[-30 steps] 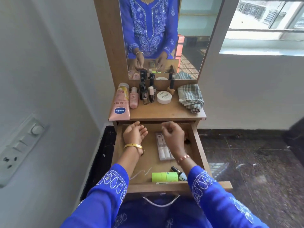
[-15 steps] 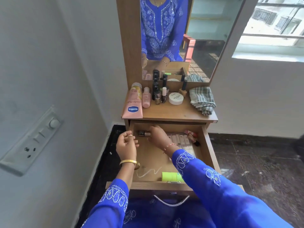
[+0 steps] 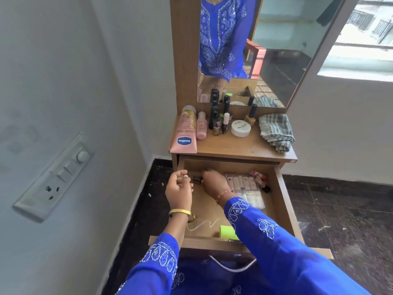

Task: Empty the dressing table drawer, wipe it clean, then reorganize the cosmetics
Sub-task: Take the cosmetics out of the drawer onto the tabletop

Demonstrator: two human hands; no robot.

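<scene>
Right hand (image 3: 212, 183) reaches to the drawer's (image 3: 282, 201) back left corner, fingers curled at a small bottle (image 3: 197, 179) lying there; grip unclear. Left hand (image 3: 178, 189) hovers beside it, loosely curled, pinching something small. Pink tube (image 3: 184, 133) on tabletop's left edge.

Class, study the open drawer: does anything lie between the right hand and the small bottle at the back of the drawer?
Nothing visible does. The right hand already touches the small bottle on the bare drawer floor.

One head-worn camera looked forward and down — close over the open drawer (image 3: 282, 201), the mirror (image 3: 265, 50) filling the top of frame.
</scene>
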